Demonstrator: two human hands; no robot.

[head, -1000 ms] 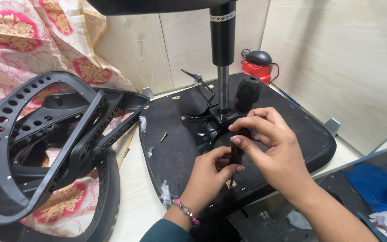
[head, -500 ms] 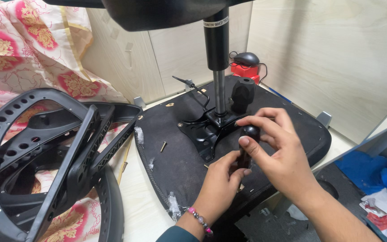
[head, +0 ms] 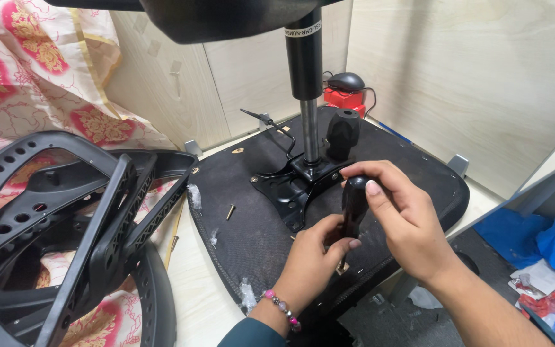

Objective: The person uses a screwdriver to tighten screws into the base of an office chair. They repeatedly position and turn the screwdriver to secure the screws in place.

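While the right hand (head: pixel 406 225) wraps its fingers closed around the black handle of a screwdriver (head: pixel 354 204), the tool stands nearly upright at the centre of the frame, its tip down on the underside of the chair seat (head: pixel 252 225). Left hand (head: pixel 313 260), just below and left of the right, is curled with fingertips pinched about the lower shaft of the screwdriver; the tip itself is hidden behind the fingers. A beaded bracelet (head: pixel 281 307) sits on the left wrist.

Chair seat lies upside down across the middle of the frame, black fabric facing up. Black metal mounting plate (head: pixel 293 186) is just above the hands, with the gas-lift column (head: pixel 308 96) rising from it toward the top centre. Black knob (head: pixel 343 132) stands beside the column, to its right. One loose screw (head: pixel 230 211) lies on the seat, left of the plate.

Black perforated plastic chair back (head: pixel 65 238) fills the lower left. Floral pink-and-cream cloth (head: pixel 40 77) in the upper left. Red item with a black computer mouse (head: pixel 346 81) on top, upper centre, behind the seat. Blue cloth (head: pixel 541 241) at the right edge.
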